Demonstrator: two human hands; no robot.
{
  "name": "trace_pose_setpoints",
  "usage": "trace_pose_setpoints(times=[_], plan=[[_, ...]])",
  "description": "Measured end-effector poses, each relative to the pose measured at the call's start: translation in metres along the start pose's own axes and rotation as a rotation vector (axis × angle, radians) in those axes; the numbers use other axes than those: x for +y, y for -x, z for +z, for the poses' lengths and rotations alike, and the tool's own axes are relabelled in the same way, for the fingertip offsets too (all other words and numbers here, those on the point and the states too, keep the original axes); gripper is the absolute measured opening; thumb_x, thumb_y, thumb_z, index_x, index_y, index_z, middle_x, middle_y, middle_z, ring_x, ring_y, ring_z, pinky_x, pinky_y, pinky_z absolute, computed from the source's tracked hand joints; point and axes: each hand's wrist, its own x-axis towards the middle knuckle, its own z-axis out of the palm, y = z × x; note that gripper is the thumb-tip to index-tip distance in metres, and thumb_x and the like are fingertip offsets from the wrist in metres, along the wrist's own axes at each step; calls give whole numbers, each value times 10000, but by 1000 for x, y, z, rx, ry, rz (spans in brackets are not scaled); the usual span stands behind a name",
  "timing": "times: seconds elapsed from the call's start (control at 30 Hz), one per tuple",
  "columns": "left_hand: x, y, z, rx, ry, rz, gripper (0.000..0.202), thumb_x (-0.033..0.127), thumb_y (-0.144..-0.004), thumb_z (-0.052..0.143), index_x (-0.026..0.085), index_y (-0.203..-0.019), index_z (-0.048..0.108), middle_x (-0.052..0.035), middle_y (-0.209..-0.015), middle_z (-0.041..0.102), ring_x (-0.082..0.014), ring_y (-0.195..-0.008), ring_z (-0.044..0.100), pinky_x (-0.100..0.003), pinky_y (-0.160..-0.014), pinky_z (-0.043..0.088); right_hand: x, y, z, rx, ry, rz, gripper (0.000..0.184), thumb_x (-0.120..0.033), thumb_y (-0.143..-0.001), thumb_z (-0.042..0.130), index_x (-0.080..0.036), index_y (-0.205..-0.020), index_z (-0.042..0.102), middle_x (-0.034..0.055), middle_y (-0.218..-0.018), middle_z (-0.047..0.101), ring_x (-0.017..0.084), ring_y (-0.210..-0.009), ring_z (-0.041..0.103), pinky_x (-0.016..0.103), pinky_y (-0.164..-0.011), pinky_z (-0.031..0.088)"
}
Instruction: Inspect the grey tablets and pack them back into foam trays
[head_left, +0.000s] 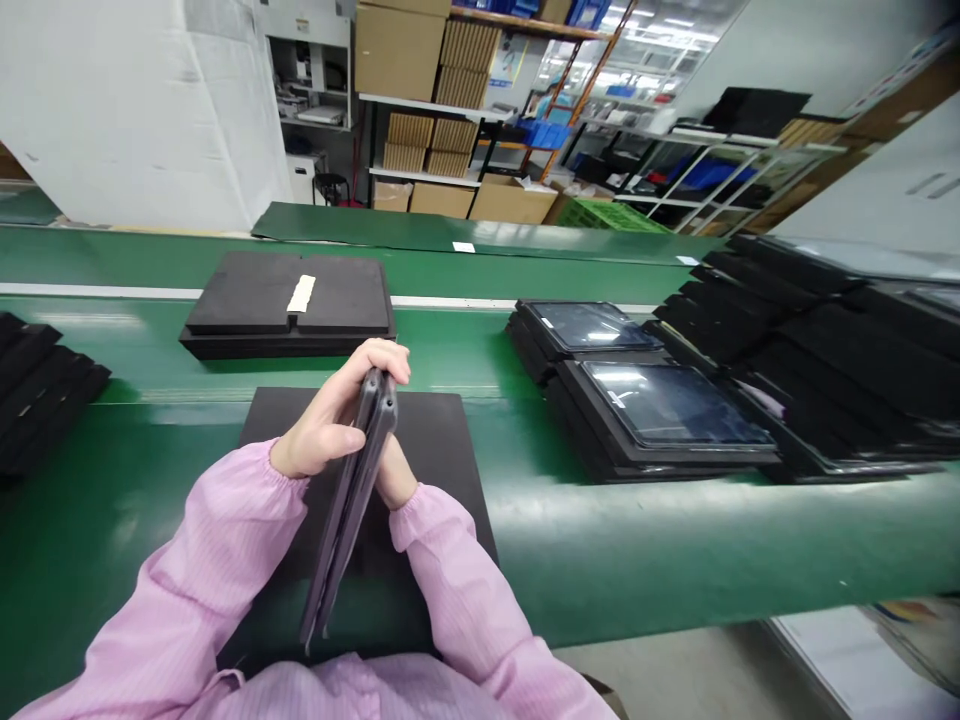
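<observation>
Gripping dark panels (351,510): left fingers (384,352). Right hand (394,474): fingers hidden, grasp unclear. Yellow label (301,294) unreadable.

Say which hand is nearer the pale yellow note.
Left: the left hand shows below and right of the note; the right hand is lower, partly behind the dark slabs.

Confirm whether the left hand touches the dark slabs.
Touching: the head view shows the left hand with its thumb against the dark slabs near their upper end.
</observation>
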Motion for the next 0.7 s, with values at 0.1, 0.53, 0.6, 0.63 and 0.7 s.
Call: trace_pose_setpoints(times=[0.1,0.53,0.6,0.63,0.7], plan=[[0,38,-10,185,102,-262,575,628,-774,623,278,-1230,616,-64,-1437,519,-355,-1402,399,-493,-1162,350,3,-5,5,58,-69,31,688,-830,-820,432,-177,-841,646,68,-737,685,222,-744,671,361,-735,574],[-68,139,-51,252,189,-762,721,336,-683,870,181,-1309,548,-160,-1382,623,-347,-1326,553,-495,-1167,401,-2,3,-38,471,97,26,375,-465,-742,745,-141,-928,711,140,-949,773,261,-915,734,419,-888,581],[-70,139,-50,256,233,-759,724,320,-676,874,189,-1311,552,-152,-1378,627,-348,-1336,544,-500,-1172,395,3,5,-41,506,171,-6,323,-463,-729,759,-153,-812,724,142,-900,771,271,-857,734,445,-852,592],[-71,139,-50,260,251,-758,723,321,-672,876,190,-1308,557,-150,-1373,631,-349,-1338,541,-502,-1173,393,4,6,-42,537,213,-34,306,-466,-738,752,-163,-768,724,144,-902,769,278,-863,727,468,-866,585],[-71,140,-50,265,277,-760,725,323,-674,873,192,-1313,556,-144,-1379,626,-346,-1346,533,-499,-1179,384,5,7,-42,610,303,-104,266,-455,-761,738,-193,-723,726,137,-915,764,301,-939,703,532,-958,534]])
